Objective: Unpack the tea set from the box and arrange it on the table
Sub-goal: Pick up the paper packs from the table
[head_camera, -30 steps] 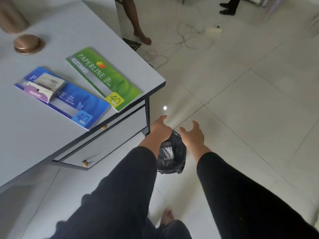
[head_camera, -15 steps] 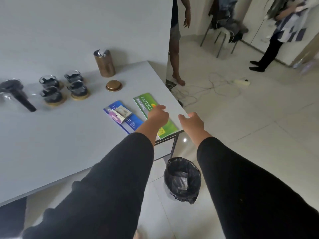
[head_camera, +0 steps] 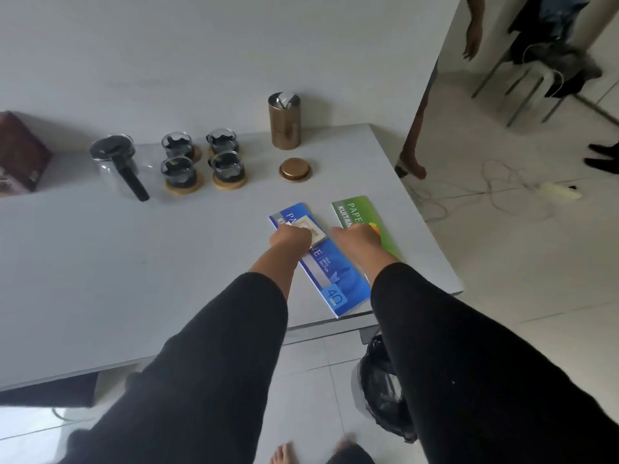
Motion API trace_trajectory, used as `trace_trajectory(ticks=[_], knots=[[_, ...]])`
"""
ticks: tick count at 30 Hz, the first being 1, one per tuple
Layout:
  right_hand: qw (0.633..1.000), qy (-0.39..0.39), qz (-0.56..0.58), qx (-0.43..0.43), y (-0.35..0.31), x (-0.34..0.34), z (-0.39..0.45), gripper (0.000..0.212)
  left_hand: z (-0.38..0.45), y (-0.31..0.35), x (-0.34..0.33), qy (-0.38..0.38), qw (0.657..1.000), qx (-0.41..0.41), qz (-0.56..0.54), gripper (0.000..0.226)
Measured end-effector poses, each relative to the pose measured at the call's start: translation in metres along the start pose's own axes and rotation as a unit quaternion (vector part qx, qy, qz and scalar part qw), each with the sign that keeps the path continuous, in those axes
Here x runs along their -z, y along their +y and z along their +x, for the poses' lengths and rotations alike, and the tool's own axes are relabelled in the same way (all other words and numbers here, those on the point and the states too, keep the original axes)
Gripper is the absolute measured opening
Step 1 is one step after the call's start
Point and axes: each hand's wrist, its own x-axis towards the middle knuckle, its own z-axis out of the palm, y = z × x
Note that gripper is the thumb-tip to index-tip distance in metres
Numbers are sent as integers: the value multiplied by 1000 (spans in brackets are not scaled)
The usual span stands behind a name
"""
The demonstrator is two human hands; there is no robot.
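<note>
Tea glasses (head_camera: 202, 164) and glass teapot (head_camera: 115, 159) stand on the tabletop (head_camera: 100, 262) beyond our hands; left hand (head_camera: 290, 240) curls closed on a small packet (head_camera: 310, 228), right hand (head_camera: 356, 238) rests open on the green booklet (head_camera: 360, 212).

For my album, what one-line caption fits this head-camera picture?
Both hands, left and right, reach two receipt books beside four glass cups and a copper canister.
</note>
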Motion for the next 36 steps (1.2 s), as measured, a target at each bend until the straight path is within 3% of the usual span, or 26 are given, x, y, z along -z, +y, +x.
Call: trace_trajectory(ticks=[3, 6, 10, 15, 18, 21, 24, 29, 31, 36], knots=[[999, -23, -23, 2, -9, -13, 27, 28, 26, 2, -8, -22, 998, 43, -30, 40], [999, -47, -22, 7, -13, -25, 57, 36, 49, 2, -19, -21, 995, 86, -38, 40], [997, -60, -44, 7, -16, -35, 81, 45, 76, 3, -35, 38, 987, 140, -70, 46], [997, -68, -45, -8, -28, -43, 102, 53, 86, 13, -34, 36, 985, 160, -57, 48], [995, -72, -55, -30, -29, -43, 108, 45, 95, 11, -34, 43, 980, 175, -86, 50], [994, -87, -58, -37, -30, -45, 110, 29, 103, 7, -33, 38, 983, 155, -92, 41], [994, -96, -36, -50, -33, -43, 109, 35, 104, 4, -32, 23, 988, 134, -71, 21], [995, -67, 16, -68, -36, -31, 101, 49, 96, 13, -28, 6, 984, 150, -91, 52], [995, -51, 39, -72, -35, -20, 99, 58, 91, 24, -28, -5, 986, 131, -101, 52], [996, 5, 25, -87, -27, 13, 103, 57, 73, 60, -43, -21, 989, 103, -108, 50]])
